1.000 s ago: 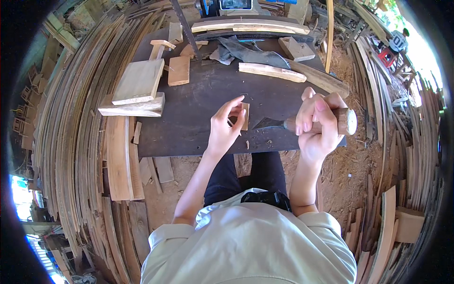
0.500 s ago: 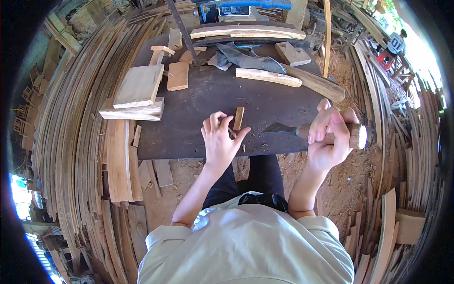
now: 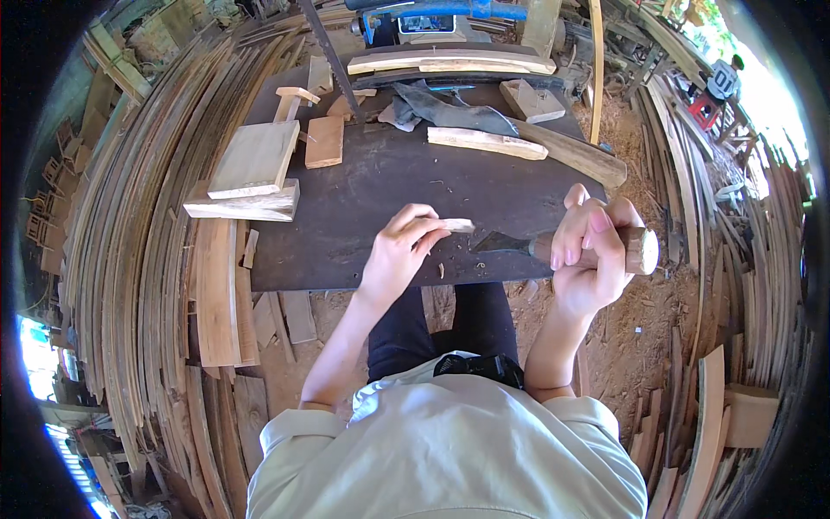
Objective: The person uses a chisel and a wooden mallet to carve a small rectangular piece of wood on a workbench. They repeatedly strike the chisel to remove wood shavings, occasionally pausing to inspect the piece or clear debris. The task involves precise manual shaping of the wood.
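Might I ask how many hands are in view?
2: left hand over the table, holding a wood piece; right hand further right, gripping a bladed tool. Hands of a distant person may be hidden.

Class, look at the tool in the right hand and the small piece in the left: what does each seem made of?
Tool handle: probably bare wood, brown with a pale end. Blade: likely unpolished metal, thin, dark and pointed. Small piece: apparently unfinished wood, tan and matte, though too blurred to show grain.

wood piece (image 3: 458, 225) | small, pale, slim, held nearly level near the blade tip || bladed tool (image 3: 540, 246) | dark blade pointing left, thick wooden handle rightward
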Demonstrator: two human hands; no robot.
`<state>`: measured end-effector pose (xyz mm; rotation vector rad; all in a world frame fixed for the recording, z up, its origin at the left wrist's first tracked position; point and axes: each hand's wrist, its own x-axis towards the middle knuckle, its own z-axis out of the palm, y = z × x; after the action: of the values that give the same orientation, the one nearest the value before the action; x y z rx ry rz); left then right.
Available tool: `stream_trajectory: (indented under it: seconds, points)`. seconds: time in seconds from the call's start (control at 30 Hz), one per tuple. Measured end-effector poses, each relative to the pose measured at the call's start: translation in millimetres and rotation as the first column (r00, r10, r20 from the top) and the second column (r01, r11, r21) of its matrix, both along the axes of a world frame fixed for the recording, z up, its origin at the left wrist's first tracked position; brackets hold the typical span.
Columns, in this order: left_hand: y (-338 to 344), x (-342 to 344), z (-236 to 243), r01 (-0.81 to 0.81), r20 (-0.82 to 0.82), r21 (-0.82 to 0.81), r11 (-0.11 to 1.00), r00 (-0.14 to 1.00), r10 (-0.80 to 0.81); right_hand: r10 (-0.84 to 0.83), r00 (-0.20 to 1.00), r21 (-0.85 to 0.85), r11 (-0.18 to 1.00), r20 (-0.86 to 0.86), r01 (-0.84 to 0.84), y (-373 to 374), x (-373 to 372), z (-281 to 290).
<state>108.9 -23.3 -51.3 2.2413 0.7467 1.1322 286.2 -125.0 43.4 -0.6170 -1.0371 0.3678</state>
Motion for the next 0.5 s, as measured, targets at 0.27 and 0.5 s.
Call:
stream_trajectory:
  seconds: [0.27,0.5]
  points:
    - [8.8,-6.8,29.8,0.15,-0.086,-0.052,0.987,0.984,-0.155,0.106,0.994,-0.015,0.994,0.023,-0.105,-1.9,-5.8,3.9]
    - [18.1,-1.7,13.0,0.232,0.014,0.059,0.971,0.972,-0.233,0.249,0.965,0.051,0.968,-0.076,-0.246,15.7,-18.8,11.0]
